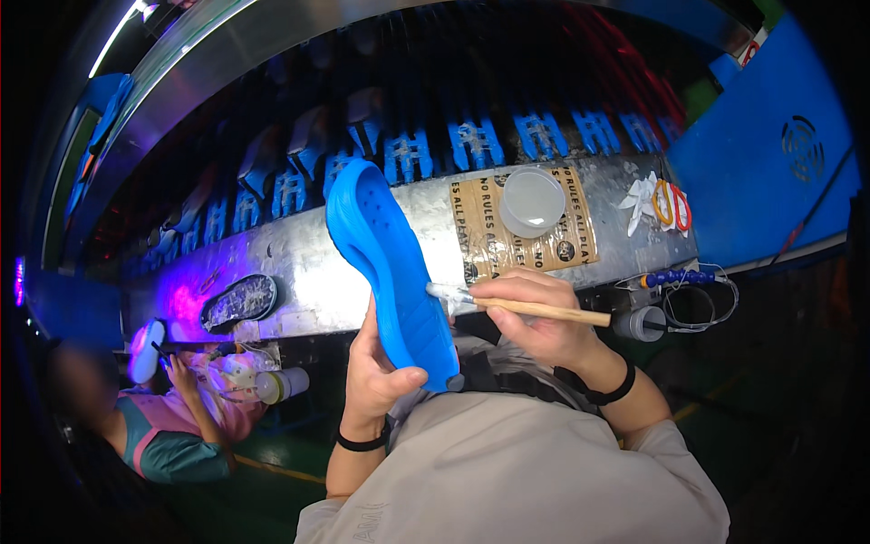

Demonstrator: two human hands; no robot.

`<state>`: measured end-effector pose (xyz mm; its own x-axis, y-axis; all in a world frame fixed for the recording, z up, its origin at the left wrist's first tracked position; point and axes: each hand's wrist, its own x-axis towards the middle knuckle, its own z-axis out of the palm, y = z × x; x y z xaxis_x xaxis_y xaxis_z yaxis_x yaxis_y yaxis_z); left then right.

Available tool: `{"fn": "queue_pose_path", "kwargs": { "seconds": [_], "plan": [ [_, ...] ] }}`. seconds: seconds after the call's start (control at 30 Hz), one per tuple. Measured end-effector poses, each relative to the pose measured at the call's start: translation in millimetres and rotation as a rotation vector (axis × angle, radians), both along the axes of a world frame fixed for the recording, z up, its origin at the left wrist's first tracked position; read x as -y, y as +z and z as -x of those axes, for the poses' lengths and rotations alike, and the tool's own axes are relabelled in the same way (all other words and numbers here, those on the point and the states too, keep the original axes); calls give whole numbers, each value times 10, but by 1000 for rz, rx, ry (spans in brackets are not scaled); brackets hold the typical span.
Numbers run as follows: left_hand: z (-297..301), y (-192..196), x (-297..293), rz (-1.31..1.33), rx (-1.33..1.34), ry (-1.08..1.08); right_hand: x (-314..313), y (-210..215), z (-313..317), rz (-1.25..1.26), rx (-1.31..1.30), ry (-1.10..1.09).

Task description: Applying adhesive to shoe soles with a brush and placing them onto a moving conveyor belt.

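Observation:
A blue shoe sole [391,258], raised at its rim and dotted with small holes near the far end, stands tilted in front of me. My left hand [373,376] grips its near end, thumb over the edge. Between the fingers of my right hand [544,331] is a wooden-handled brush [580,315]. Its whitish bristles touch the right edge of the sole around mid-length. Beyond the right hand, a translucent plastic tub [533,201] sits on a piece of printed brown cardboard [480,236].
A metal ledge [313,258] runs across, bearing a dark sole [240,303] and scissors [672,207] with orange-and-red handles. Blue clamp-like holders [476,143] line the machine behind it. A cup [642,324] and blue jointed hose [678,278] hang at right. A co-worker [186,444] holds a pale sole [145,352].

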<state>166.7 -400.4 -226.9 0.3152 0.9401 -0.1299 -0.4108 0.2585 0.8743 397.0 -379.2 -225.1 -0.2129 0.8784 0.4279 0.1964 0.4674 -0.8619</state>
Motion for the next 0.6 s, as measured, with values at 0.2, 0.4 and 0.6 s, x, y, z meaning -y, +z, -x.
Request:
{"fn": "queue_pose_path", "kwargs": {
  "seconds": [0.2, 0.4, 0.6],
  "plan": [
    [64, -28, -15, -17, 4, 18, 52, -11, 3, -123, 128, 83],
    [86, -63, -17, -12, 9, 44, 146, 20, -7, 18, 57, 143],
    [94, -40, -16, -9, -12, 63, 176, 57, -38, 144, -20, 160]
  ]
}}
